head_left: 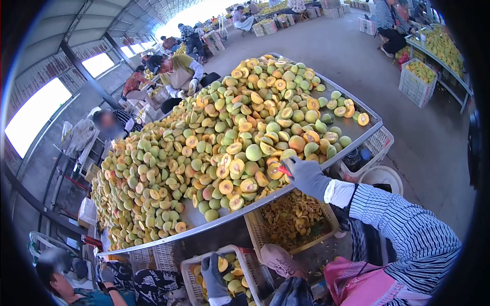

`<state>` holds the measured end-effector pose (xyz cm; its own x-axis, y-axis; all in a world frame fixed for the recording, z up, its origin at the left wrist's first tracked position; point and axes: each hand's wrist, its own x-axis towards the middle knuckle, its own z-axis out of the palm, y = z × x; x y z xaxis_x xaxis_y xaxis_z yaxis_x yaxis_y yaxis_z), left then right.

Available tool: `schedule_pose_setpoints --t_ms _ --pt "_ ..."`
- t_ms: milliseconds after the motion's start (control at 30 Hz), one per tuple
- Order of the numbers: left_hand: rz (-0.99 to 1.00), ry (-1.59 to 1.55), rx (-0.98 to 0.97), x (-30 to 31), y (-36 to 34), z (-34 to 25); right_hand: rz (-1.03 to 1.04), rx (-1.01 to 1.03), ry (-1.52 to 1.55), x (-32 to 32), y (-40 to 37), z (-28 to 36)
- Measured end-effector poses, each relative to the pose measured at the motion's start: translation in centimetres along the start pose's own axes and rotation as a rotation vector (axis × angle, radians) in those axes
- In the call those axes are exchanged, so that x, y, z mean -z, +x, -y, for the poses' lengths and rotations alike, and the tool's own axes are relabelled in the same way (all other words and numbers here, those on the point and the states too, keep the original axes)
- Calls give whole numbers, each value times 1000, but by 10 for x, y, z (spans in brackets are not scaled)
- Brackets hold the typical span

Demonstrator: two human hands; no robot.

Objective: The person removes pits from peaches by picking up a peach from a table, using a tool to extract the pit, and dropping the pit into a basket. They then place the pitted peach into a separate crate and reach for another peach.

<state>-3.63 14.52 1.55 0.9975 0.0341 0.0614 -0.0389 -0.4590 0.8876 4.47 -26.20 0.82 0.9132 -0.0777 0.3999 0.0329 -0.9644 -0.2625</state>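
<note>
My right hand (306, 176), in a grey glove with a white cuff and striped sleeve, reaches to the near rim of the metal sorting table (224, 217). It grips a small red-handled tool (284, 171) against a peach half (274, 171) at the pile's edge. My left hand (213, 275), in a dark glove, hangs low over a white plastic crate (190, 283) holding several peach halves. Its fingers are stretched out, and one peach half (223, 264) lies beside the thumb. The big heap of halved and whole peaches (214, 148) covers most of the table.
A crate of peach pits and scraps (291, 219) sits under the table edge, with a white bucket (380, 176) to its right. My shoe (278, 260) rests by the crates. Other people work at the bottom left (56, 278), across the table (176, 71) and further back. More crates (416, 84) stand on the concrete floor.
</note>
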Motion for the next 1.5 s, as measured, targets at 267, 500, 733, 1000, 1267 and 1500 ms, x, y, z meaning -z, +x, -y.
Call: schedule_pose_setpoints --t_ms 267,500,733,1000,1267,1500 --pt "-210 19 269 47 16 -3 -68 -120 117 -41 53 -44" --pt "168 -616 -58 -100 82 -79 313 -687 1827 7 0 58" --pt "-63 -238 -471 -162 64 -55 -13 1 1096 -15 -43 82" --pt "14 -735 -174 -145 50 -62 329 137 777 9 -65 94" --pt "-110 -707 -194 -151 34 -62 452 161 694 7 -68 98" --pt "-212 -679 -120 -148 39 -70 327 183 1075 -38 -87 105"
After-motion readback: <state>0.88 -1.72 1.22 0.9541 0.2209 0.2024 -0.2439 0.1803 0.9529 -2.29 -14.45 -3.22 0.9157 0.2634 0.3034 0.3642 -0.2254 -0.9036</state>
